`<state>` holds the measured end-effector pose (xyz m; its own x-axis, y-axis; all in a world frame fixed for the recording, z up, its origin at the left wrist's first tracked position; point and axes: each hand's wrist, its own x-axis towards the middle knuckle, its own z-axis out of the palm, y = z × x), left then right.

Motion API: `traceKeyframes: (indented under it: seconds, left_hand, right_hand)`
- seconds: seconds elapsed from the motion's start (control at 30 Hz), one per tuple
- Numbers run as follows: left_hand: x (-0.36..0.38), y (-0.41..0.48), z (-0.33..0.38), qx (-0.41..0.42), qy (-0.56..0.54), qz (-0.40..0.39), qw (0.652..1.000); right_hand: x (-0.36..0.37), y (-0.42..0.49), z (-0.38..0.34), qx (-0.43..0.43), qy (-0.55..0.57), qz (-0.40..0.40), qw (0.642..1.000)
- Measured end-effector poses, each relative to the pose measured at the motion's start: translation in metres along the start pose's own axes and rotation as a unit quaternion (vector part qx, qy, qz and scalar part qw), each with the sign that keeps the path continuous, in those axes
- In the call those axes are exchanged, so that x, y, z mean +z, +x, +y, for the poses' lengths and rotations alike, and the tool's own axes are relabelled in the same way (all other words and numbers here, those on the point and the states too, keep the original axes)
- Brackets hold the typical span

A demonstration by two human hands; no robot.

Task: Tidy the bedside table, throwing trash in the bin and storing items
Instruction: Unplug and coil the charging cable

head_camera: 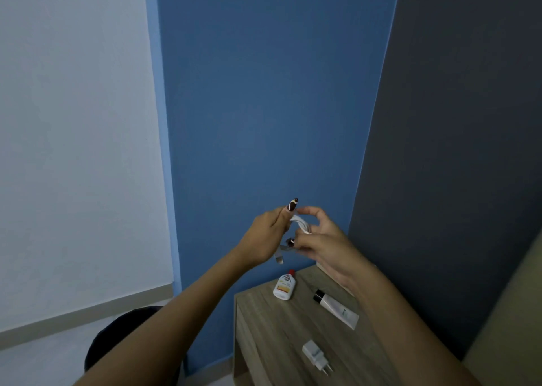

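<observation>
Both hands are raised above the far edge of the wooden bedside table (272, 335). My left hand (265, 236) and my right hand (321, 240) hold a coiled white charging cable (302, 224) between them, its plug end (279, 259) dangling below the left hand. On the table lie a small white bottle with a red cap (284, 286), a white tube with a black cap (337, 308) and a white plug adapter (316, 355).
A dark round bin (117, 341) stands on the floor left of the table, partly hidden by my left forearm. A blue wall rises behind the table, a dark grey wall to the right. A beige surface (510, 327) fills the lower right corner.
</observation>
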<state>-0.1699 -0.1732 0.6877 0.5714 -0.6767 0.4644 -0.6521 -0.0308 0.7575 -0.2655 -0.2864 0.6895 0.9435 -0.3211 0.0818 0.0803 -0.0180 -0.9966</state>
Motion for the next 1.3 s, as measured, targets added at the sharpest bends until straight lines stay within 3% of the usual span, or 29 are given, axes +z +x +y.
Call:
traceKeyframes:
  seconds: [0.1, 0.17, 0.33, 0.43, 0.6, 0.77, 0.97, 1.07, 1.17, 1.3]
  left_hand:
    - [0.001, 0.005, 0.005, -0.082, -0.105, 0.013, 0.991]
    - [-0.005, 0.011, 0.008, -0.138, -0.197, 0.034, 0.97]
    - [-0.013, 0.016, 0.01, -0.192, -0.401, 0.018, 0.896]
    - [-0.006, 0.013, 0.013, -0.2, -0.422, -0.006, 0.884]
    - [-0.004, 0.008, 0.017, -0.188, -0.406, -0.014, 0.894]
    - [-0.005, 0.009, 0.009, -0.181, -0.372, -0.004, 0.91]
    - [0.008, 0.008, -0.009, -0.11, -0.087, 0.046, 0.989]
    - [0.01, 0.01, -0.008, -0.039, 0.064, 0.071, 0.995]
    - [0.015, 0.014, -0.008, -0.014, 0.106, 0.093, 0.99]
    - [0.032, 0.021, -0.024, -0.018, 0.07, 0.065, 0.995]
  right_hand:
    - [-0.001, 0.001, 0.002, -0.079, -0.097, 0.076, 0.989]
    - [-0.008, -0.002, 0.0, -0.083, -0.08, 0.099, 0.988]
    - [-0.019, -0.01, 0.001, -0.023, -0.024, 0.041, 0.999]
    - [-0.012, -0.011, 0.003, 0.007, -0.003, 0.013, 1.0]
    - [-0.009, -0.009, 0.006, 0.013, -0.016, 0.023, 1.0]
    - [-0.015, -0.01, 0.011, -0.009, 0.054, 0.037, 0.998]
    - [-0.021, -0.008, 0.02, -0.02, 0.057, 0.081, 0.995]
    - [-0.024, -0.008, 0.025, -0.03, 0.052, 0.127, 0.99]
    - [-0.026, -0.006, 0.031, -0.048, 0.068, 0.171, 0.982]
    - [-0.029, 0.004, 0.048, -0.059, 0.072, 0.213, 0.973]
